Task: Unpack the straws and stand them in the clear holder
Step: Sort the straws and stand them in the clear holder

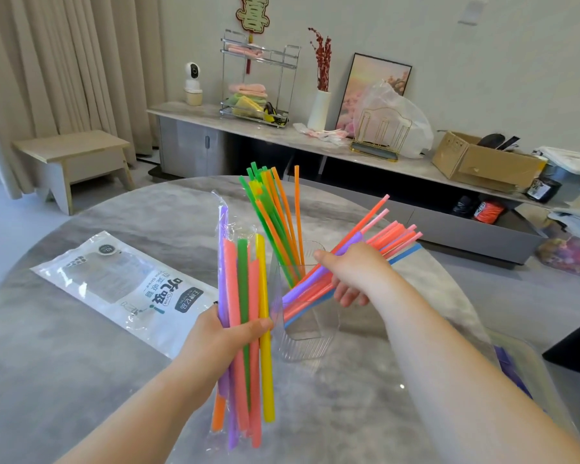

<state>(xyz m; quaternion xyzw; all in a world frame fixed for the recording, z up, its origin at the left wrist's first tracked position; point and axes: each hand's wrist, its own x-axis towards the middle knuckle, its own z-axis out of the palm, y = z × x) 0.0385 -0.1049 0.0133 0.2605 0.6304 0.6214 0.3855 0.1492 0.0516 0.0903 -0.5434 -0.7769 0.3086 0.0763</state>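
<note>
The clear holder (307, 333) stands on the grey round table (81, 363) in the middle. Thin green and orange straws (275, 216) stand in it, leaning left. My left hand (228, 333) grips a bundle of thick straws (245, 296), purple, pink, green, yellow and orange, held upright just left of the holder, some still in clear wrapping. My right hand (352, 272) holds a bunch of pink and purple straws (379, 236) slanted, their lower ends reaching into the holder's mouth.
An empty printed straw bag (124, 286) lies flat on the table at the left. A clear bag with a blue strip (412, 259) lies behind my right hand. A clear tub (529, 380) sits at the right table edge. A sideboard with clutter runs along the back wall.
</note>
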